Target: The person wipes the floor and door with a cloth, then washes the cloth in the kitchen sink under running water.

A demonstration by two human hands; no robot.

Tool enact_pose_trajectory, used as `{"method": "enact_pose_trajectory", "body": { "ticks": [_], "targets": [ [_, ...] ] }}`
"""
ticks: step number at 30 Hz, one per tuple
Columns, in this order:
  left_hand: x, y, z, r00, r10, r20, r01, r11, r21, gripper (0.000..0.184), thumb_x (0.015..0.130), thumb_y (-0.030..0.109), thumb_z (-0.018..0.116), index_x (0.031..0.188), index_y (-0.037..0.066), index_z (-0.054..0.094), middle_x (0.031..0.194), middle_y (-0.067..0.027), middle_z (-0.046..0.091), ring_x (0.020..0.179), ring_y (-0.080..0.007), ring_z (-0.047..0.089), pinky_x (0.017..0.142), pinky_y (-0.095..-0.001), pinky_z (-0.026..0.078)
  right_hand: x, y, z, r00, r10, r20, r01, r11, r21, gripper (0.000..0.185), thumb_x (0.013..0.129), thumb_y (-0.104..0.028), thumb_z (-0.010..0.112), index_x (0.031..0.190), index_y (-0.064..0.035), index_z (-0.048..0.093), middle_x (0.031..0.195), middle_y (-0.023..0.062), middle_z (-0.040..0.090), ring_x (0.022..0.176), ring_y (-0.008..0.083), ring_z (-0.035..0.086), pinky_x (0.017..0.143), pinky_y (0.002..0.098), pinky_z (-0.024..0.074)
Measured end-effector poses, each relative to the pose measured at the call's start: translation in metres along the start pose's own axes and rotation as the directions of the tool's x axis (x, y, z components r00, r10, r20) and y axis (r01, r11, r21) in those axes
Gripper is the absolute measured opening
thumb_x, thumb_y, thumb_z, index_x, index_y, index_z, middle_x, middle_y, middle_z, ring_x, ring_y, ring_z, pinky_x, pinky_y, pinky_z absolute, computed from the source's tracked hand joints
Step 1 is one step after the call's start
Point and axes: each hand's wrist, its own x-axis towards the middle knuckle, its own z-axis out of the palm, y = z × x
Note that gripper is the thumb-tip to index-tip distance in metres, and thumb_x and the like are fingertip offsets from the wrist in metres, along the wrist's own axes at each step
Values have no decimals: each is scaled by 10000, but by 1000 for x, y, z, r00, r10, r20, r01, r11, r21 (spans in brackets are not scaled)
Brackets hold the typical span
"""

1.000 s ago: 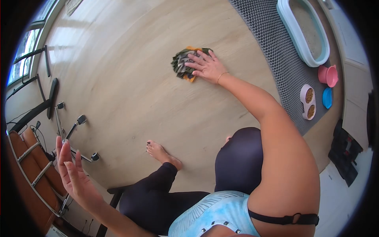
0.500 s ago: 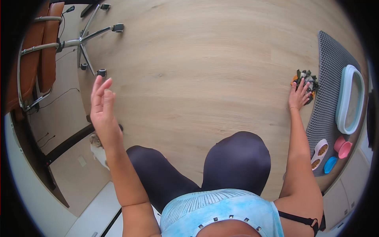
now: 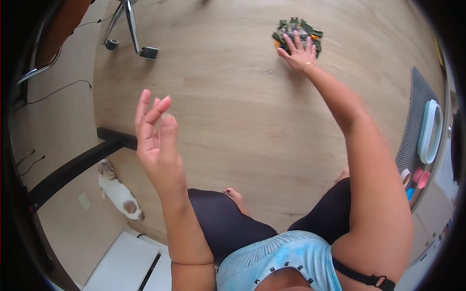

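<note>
My right hand (image 3: 298,52) lies flat on a crumpled patterned cloth (image 3: 314,36) on the wooden floor, its fingers spread. Dark green, grey and orange show in the cloth; part of it is hidden under the palm and fingers. Raised in the air on the left, my left hand (image 3: 158,128) holds nothing, its fingers loosely bent and apart.
On the left are a chair's wheeled base (image 3: 148,53), a black metal leg (image 3: 73,165) and a white animal with brown patches (image 3: 120,191). A grey mat (image 3: 411,114) at right bears a pale blue-rimmed tray (image 3: 429,133) and a pink bowl (image 3: 421,177).
My right hand and the cloth have moved away from the mat, leftward and farther from my body. My left hand stays raised. The view has shifted, showing more of the animal.
</note>
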Motion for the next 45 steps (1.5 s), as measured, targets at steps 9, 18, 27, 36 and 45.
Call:
{"method": "enact_pose_trajectory", "body": {
  "ticks": [9,18,27,36,45],
  "targets": [
    [16,-31,-9,989,32,142,-28,999,-29,247,939,162,488,1091,1,598,1400,-100,425,1244,-171,418,978,-306,350,-126,-331,37,704,-703,100,700,711,66,667,858,-716,218,1437,-389,265,1551,-82,98,1428,303,-5,1130,501,-1],
    [19,-36,-2,956,35,291,-26,999,-34,262,942,174,488,1118,7,588,1392,-85,437,1234,-151,425,985,-297,347,-138,-5,54,962,147,-230,-135,989,67,535,926,-602,230,1428,-418,245,1544,-62,134,1421,262,112,1129,529,82],
    [28,-42,-23,997,48,57,-34,974,-223,401,960,258,488,1269,4,486,1240,-109,537,1203,-183,447,982,-354,336,-212,188,90,388,921,36,-838,336,429,689,876,-708,143,1472,-364,106,1560,33,26,1398,436,14,1113,547,34],
    [30,-51,-61,996,43,-76,-59,973,-222,366,959,252,482,1220,-3,509,1272,-103,521,1207,-182,439,981,-353,329,-183,-306,84,875,-440,-201,472,868,153,590,904,-631,249,1410,-345,346,1534,-55,183,1418,305,80,1135,485,53],
    [43,-78,-63,978,-109,178,152,957,-245,396,948,270,508,1259,25,506,1296,-88,518,1254,-194,411,998,-339,322,-214,-174,94,919,-248,-308,289,952,97,515,908,-554,360,1396,-387,350,1499,-68,274,1378,282,238,1097,497,229]
  ]
}}
